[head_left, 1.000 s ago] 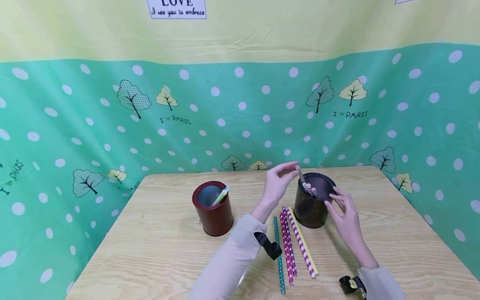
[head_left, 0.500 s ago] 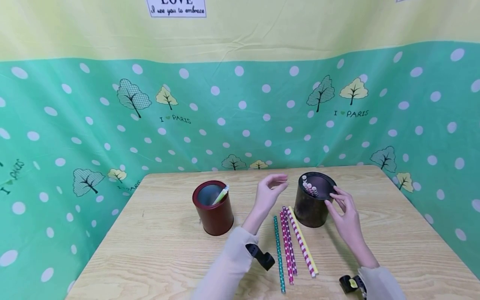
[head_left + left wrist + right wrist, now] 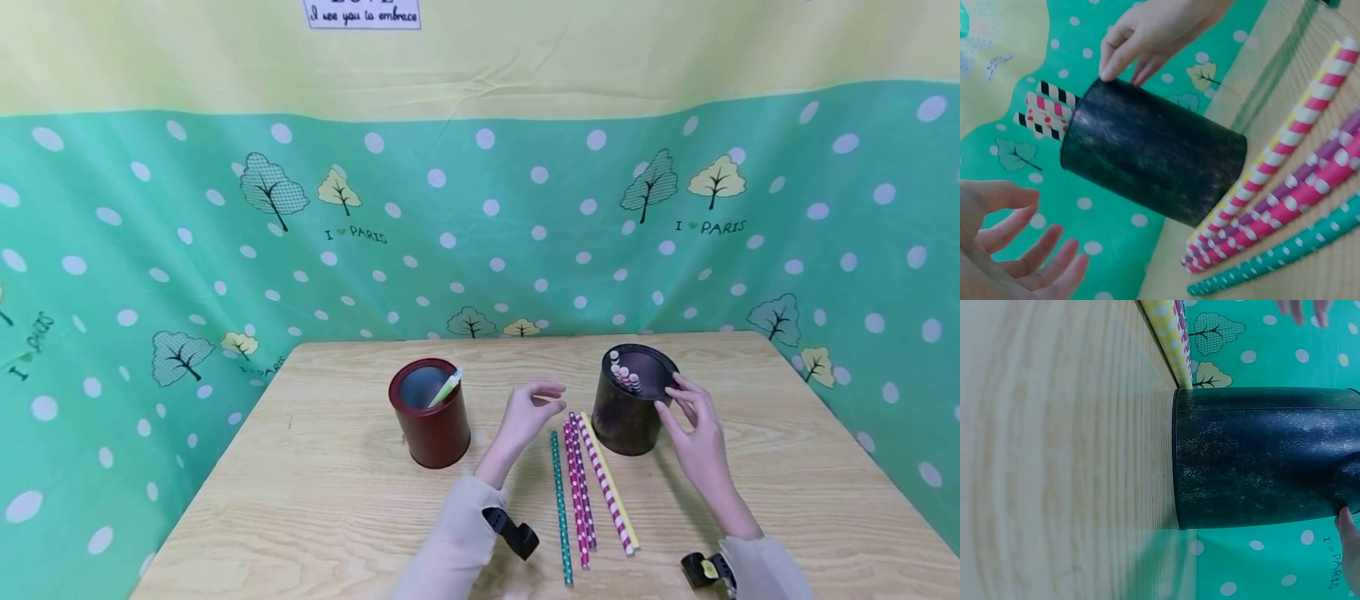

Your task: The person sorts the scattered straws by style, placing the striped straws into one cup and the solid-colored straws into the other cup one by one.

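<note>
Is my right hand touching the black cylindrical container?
Touching. The left wrist view shows the right hand with fingertips on the black cylindrical container at its rim.

i find myself at a curtained-off work station, most like a makeshift recording booth; whether it stands in a home, an office or a lab i cannot determine. evidence: printed cloth hangs creased behind and along both sides of a wood-grain table, bearing pale dots, drawn trees and "paris" lettering. further evidence: i wear a small black left wrist camera and a matching right wrist camera.
</note>
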A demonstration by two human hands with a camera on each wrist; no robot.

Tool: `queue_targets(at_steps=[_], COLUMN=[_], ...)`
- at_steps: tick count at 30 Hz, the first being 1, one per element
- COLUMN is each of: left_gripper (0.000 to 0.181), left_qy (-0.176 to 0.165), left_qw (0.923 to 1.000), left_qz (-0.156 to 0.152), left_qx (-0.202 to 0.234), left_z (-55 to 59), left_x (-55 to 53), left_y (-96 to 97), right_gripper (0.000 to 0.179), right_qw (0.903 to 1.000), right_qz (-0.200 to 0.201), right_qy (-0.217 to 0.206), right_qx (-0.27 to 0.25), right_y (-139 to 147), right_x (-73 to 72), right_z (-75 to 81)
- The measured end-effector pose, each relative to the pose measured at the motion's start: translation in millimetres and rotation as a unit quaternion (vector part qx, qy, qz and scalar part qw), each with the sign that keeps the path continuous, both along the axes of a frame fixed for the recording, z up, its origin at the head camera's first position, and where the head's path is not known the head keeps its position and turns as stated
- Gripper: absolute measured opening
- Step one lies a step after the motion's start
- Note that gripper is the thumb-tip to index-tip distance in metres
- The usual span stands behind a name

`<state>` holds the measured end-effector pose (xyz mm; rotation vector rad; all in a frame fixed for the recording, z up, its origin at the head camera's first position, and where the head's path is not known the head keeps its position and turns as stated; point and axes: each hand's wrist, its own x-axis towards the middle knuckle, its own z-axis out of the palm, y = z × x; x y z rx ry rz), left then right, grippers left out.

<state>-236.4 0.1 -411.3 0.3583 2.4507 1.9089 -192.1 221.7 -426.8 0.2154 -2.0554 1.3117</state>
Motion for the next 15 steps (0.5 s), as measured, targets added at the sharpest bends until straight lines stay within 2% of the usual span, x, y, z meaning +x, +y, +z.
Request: queue_targets(at_steps=[4,7,12,15], left_gripper=[0.021,0.021,0.02,0.021], left_qy=[-0.007,-0.011,-0.006,-0.015], left_qw=[0.9993,0.9982,0.9959,0.9951], left_qz=[-0.005,-0.01,-0.024,-0.035], left_qx=[-0.037,-0.058,-0.086,-0.091], left_z=[-10.2,-17.1,-25.8,-29.8], left_x=[3.0,4.8,7.2,8.5], left_y=[-4.9,-8.1,-12.2,-13.7], right_gripper=[0.024,0.024,0.022,0.021], right_qw=[1.0,1.0,1.0,0.9999], right_qz=[0.0,0.001,0.007,0.003], right_qy=[-0.006,-0.008,0.005,0.011], right_qx=[-0.003,-0.004,-0.001,0.003], right_y=[8,9,2,-4], right_x=[-7.9,-9.3,-1.2,4.4], right_z=[-12.8,-15.5,-2.7,6.8])
